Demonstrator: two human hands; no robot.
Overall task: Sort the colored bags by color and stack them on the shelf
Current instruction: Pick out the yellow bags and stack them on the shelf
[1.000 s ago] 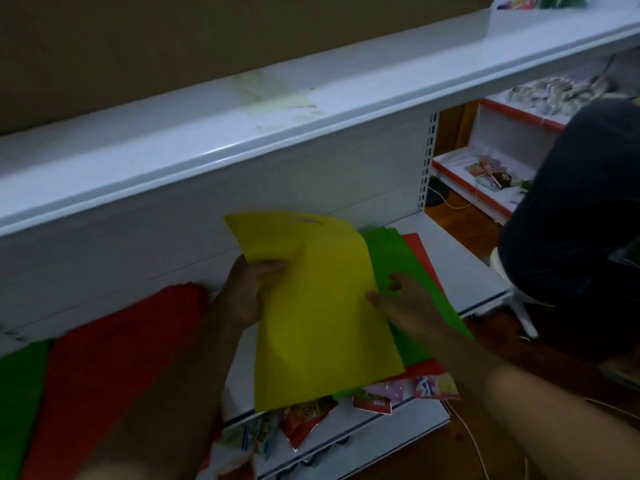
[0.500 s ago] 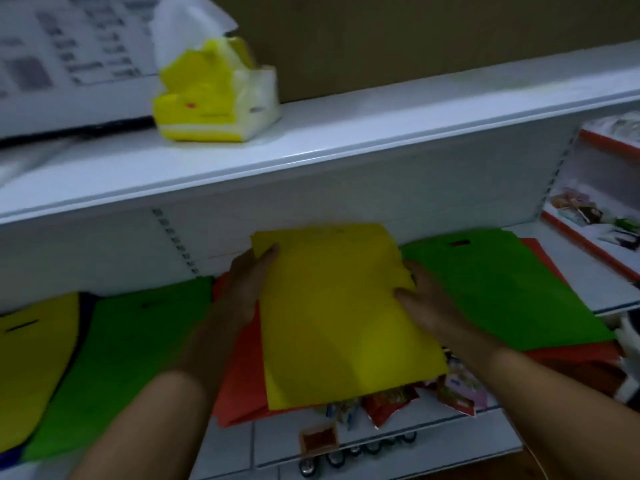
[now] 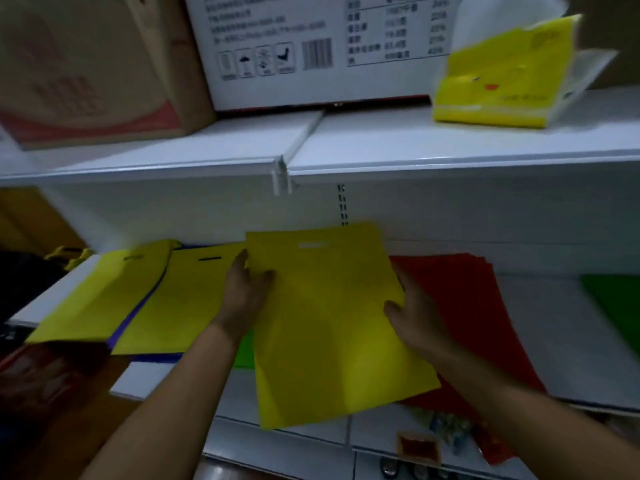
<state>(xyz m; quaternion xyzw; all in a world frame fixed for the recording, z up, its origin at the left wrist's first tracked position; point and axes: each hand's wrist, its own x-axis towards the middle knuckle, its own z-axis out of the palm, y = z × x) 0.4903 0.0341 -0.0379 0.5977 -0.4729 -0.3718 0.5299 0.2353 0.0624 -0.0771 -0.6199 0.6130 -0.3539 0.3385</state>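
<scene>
A yellow bag point(image 3: 332, 323) is being pinched at both side edges by the left hand point(image 3: 244, 292) and right hand point(image 3: 414, 317). Light, floppy fabric is being judged; edges are best gripped

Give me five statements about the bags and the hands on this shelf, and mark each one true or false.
1. Both hands hold the same yellow bag. True: left hand, right hand.
2. The held bag is green. False: it is yellow.
3. Two other yellow bags lie to the left of it. True.
4. The red bags lie to the left of the held bag. False: they lie to its right.
5. A white box stands on the upper shelf. True.
</scene>
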